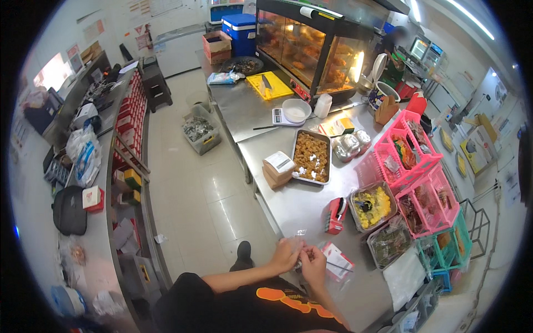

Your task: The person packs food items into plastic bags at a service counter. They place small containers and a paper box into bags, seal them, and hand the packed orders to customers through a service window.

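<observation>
My left hand [286,254] and my right hand [313,264] meet at the near edge of the steel counter [287,212]. Between their fingers they pinch a small clear plastic bag [300,237], its contents mostly hidden. Just right of my right hand lie printed cards in clear film [338,262], with a thin dark stick across them. A red tape dispenser [335,215] stands beyond my hands. Farther up are a metal tray of browned food pieces [311,156] and a stack of brown paper boxes [278,168].
Right of the tape dispenser sit a container of yellow food [372,207], a container of green leaves [389,242] and pink plastic baskets [429,200]. A knife [266,82] lies on a yellow cutting board [280,87] before a glass food warmer [304,45]. Another person [391,45] stands far back.
</observation>
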### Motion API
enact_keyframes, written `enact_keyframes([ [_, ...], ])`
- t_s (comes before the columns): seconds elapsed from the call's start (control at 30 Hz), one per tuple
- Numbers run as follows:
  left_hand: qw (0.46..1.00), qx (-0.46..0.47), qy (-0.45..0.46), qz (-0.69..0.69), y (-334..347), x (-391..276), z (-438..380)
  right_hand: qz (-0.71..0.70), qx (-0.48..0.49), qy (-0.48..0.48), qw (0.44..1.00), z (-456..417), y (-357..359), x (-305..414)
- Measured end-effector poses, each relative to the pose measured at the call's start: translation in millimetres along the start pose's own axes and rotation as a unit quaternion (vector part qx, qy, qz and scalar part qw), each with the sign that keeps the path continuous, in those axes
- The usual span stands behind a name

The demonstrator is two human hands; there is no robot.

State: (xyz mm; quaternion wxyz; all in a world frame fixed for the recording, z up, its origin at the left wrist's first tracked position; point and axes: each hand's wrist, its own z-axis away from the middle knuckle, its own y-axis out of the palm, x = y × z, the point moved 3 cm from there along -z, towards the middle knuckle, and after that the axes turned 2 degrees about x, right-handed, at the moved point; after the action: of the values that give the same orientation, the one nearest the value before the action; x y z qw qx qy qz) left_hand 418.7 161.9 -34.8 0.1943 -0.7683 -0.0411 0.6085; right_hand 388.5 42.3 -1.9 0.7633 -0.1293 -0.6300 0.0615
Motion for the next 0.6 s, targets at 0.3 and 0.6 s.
enact_keyframes([
  [0.3, 0.955, 0.179, 0.214, -0.100, -69.4, 67.7, -88.7, 0.428, -0.119, -0.340, 0.829, -86.3, 54.0, 80.6],
  [0.6, 0.934, 0.171, 0.309, -0.045, -33.3, 103.1, -143.1, 0.511, -0.037, -0.195, 0.836, -114.5, 24.4, 48.8],
])
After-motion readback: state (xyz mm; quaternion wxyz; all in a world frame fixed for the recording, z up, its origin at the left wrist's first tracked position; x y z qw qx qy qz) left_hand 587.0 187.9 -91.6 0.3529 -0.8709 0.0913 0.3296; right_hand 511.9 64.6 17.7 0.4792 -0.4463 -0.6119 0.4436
